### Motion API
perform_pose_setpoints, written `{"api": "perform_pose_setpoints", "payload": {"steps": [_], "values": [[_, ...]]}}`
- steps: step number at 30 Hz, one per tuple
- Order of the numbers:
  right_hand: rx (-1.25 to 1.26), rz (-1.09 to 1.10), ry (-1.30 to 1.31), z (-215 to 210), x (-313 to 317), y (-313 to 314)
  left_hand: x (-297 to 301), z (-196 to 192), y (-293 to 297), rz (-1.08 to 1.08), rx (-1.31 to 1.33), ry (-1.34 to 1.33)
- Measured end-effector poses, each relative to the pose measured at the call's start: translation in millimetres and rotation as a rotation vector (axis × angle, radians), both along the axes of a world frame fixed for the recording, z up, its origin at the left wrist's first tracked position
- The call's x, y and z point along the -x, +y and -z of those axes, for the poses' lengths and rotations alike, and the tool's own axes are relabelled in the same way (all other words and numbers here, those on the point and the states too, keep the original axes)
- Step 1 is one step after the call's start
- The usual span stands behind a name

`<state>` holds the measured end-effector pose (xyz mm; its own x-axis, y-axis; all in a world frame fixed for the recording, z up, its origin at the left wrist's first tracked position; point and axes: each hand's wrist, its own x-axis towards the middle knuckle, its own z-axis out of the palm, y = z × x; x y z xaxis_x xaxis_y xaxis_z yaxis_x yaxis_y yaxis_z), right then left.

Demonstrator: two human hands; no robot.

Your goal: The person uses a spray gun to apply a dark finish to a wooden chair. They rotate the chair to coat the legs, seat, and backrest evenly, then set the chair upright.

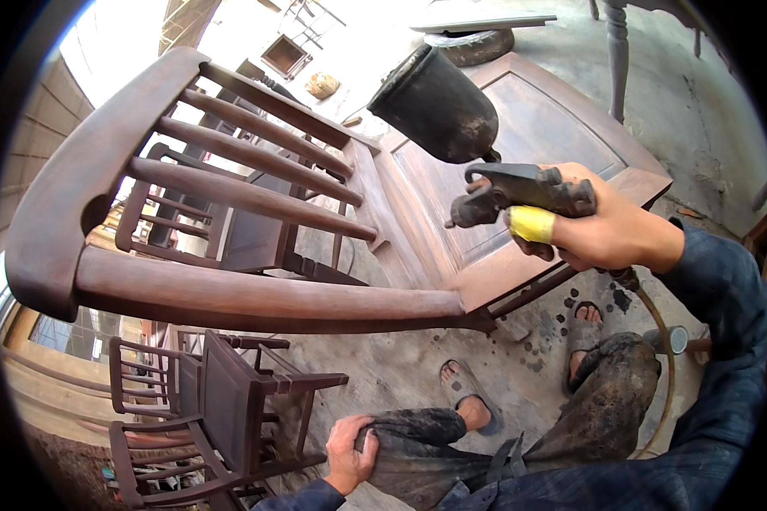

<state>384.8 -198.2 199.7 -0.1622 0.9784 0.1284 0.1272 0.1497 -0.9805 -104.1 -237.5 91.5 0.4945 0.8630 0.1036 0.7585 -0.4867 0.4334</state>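
My right hand (609, 226) is closed around a dark spray gun (520, 192). Yellow tape (533, 224) is wrapped round one of its fingers. A black, stained paint cup (443, 106) sits tilted on top of the gun, and a hose (660, 341) runs down from its grip. The nozzle points left, over the seat (520, 111) of a brown wooden chair. That chair's slatted back (256, 192) stretches toward the left, its wood paler in places. My left hand (349, 451) rests on my knee, thumb apart from the fingers, holding nothing.
Several dark wooden chairs (230, 400) stand at the lower left, and another chair (256, 221) shows behind the slats. Farther back lies a tire (473, 44) under a flat board. Dark spots mark the concrete floor (520, 341) near my sandalled feet. A round-ended can (675, 339) is by my leg.
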Motion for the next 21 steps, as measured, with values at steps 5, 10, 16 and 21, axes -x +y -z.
{"api": "perform_pose_setpoints", "payload": {"steps": [5,10,16,21], "values": [[0.132,-0.039,-0.062,-11.1,-9.4,-23.1,-1.5,-0.2,1.4,0.015,-0.018,-0.003],[0.197,-0.089,-0.069,-20.1,-10.2,-30.9,1.0,1.2,0.2,0.002,-0.006,-0.004],[0.186,-0.067,-0.058,-22.2,-2.5,-2.6,3.7,2.4,3.5,0.021,-0.016,-0.001],[0.14,-0.012,-0.067,-16.2,-0.5,39.7,-2.1,-0.4,1.8,0.01,-0.012,-0.002]]}}
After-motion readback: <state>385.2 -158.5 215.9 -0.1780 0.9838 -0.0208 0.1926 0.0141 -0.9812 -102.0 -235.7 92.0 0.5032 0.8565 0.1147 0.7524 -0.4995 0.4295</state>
